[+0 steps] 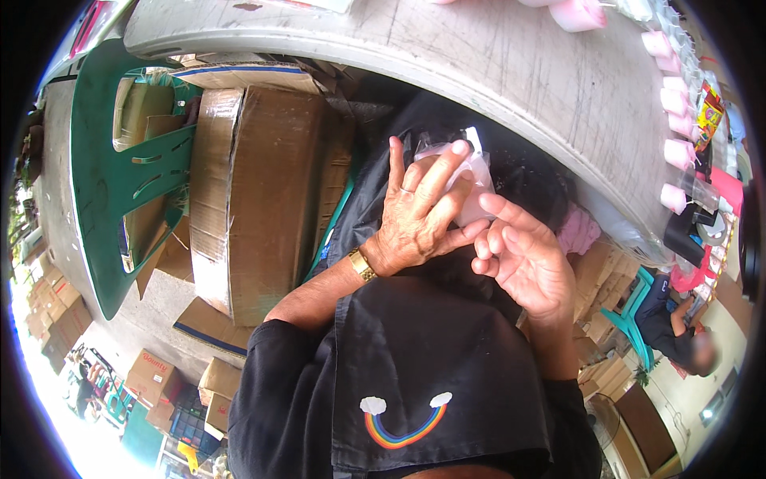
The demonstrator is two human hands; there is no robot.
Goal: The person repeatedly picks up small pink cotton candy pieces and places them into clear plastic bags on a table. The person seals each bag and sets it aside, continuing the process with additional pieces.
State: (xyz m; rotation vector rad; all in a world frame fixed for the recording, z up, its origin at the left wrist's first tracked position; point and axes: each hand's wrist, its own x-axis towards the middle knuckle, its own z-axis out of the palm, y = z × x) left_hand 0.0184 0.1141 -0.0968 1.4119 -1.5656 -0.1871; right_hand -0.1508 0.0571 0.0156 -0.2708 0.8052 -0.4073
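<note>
In front of my lap, my left hand [423,203] is around a pale pink item [477,177] in clear plastic, with a small white strip [474,139] sticking up beside it. The fingers lie across the item, the little finger stands apart, and the hand hides much of its shape. My right hand [527,259] is just to the right, palm partly up and fingers loosely bent and apart. I see nothing in it. Its fingertips come close to my left thumb; whether they touch, I cannot tell. A gold watch [361,264] is on my left wrist.
A grey-white table [479,56] curves across the far side, with several pink rolls [679,153] along its right edge. At left stand a large cardboard box [267,191] and a green plastic chair [100,184]. A person [678,327] sits at far right.
</note>
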